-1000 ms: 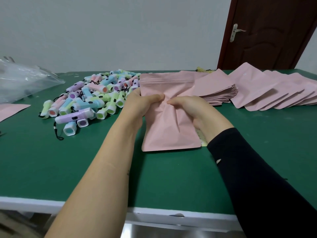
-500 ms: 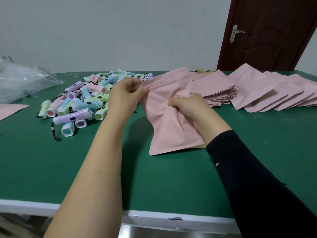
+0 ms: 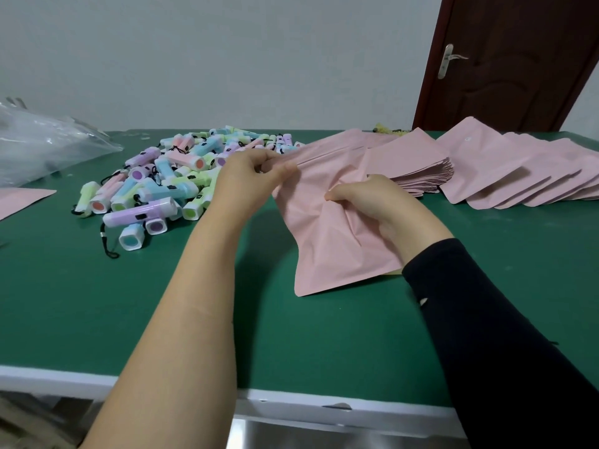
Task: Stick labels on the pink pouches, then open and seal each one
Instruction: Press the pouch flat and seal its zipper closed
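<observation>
A pink pouch [image 3: 327, 254] lies tilted over the green table [image 3: 129, 312], its top end lifted toward the back. My left hand [image 3: 249, 179] pinches the pouch's upper left edge by the zip strip. My right hand [image 3: 376, 202] pinches the crumpled middle of the pouch's front face. A flat stack of pink pouches [image 3: 411, 163] lies just behind my right hand. More pink pouches [image 3: 518, 170] are fanned out along the right. No label is visible on the held pouch.
A heap of pastel toy flashlights [image 3: 162, 183] with black cords covers the table's left middle. A clear plastic bag [image 3: 42, 144] lies at far left, with a pink pouch corner [image 3: 19, 199] below it. A brown door [image 3: 512, 59] stands behind on the right.
My left hand moved from the pouch's middle up to its top left edge, and the pouch was lifted and tilted. My right hand kept its pinch on the middle.
</observation>
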Tool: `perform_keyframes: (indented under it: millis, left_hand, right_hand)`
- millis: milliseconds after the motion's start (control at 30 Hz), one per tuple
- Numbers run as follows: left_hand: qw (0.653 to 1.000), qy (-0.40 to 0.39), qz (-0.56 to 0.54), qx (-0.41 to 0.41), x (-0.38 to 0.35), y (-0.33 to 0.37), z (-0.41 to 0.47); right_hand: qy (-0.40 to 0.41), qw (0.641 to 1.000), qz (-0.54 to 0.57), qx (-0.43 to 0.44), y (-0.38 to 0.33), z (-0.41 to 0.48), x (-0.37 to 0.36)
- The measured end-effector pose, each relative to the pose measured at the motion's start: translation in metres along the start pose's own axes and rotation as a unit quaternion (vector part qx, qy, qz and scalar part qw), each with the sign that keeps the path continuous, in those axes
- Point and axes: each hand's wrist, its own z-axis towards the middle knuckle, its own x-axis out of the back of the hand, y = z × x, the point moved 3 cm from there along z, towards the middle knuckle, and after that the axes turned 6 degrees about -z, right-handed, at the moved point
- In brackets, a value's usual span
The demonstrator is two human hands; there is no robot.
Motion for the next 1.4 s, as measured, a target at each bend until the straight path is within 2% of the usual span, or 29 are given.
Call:
perform_keyframes:
  millis: [233, 633, 967, 1400]
  left_hand:
    - [1.0, 0.004, 0.021, 0.012, -0.005, -0.004, 0.001]
    - [0.999, -0.043, 0.003, 0.02, -0.011, -0.004, 0.0]
    - [0.996, -0.039, 0.085, -0.001, -0.016, 0.001, -0.001]
    - [0.986, 0.008, 0.167, -0.012, -0.021, 0.0, 0.002]
  right_hand:
    - [-0.019, 1.0, 0.002, -0.02, 0.004, 0.002, -0.005]
    - [-0.05, 0.998, 0.003, -0.038, 0.009, 0.004, -0.007]
    - [-0.061, 0.997, -0.015, -0.038, 0.009, 0.004, -0.011]
    - [-0.066, 0.996, -0.053, -0.023, 0.004, 0.0, -0.02]
